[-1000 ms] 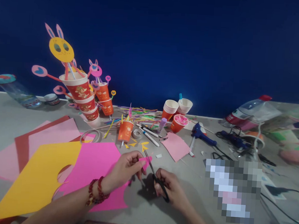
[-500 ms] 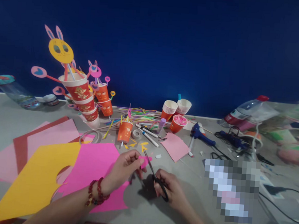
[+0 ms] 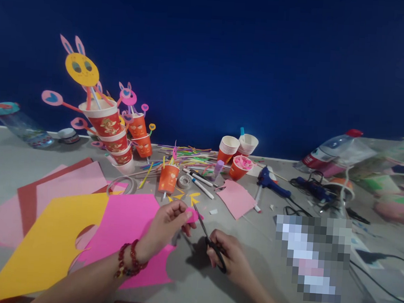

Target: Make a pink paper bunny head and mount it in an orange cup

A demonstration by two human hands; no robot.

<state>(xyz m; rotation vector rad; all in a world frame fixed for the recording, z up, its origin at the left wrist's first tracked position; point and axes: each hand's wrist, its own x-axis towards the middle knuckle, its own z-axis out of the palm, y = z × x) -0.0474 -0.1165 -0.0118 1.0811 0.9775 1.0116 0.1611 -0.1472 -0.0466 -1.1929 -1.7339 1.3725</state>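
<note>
Between the thumb and fingers of my left hand (image 3: 169,225) is a small piece of bright pink paper (image 3: 193,214). My right hand (image 3: 228,254) grips black-handled scissors (image 3: 203,228), whose blades point up and left, right beside the pink piece. Whether the blades touch the paper I cannot tell. Under my left forearm lie a large magenta sheet (image 3: 124,224) and a yellow sheet (image 3: 43,237) with a round cut-out. Yellow paper scraps (image 3: 194,199) lie just beyond the scissor tips, in front of an orange paper cup (image 3: 168,179).
Decorated cup figures (image 3: 107,122) stand at the back left. Stacked paper cups (image 3: 228,146) and a cup of pink bits (image 3: 241,166) are at the back. Pens (image 3: 201,186), tape (image 3: 184,181), pink paper (image 3: 236,198) and a blue glue gun (image 3: 272,182) lie nearer; a bottle (image 3: 330,151) is at right.
The pink piece has been turned in my left fingers and now shows a narrower shape. My right hand with the scissors has barely shifted.
</note>
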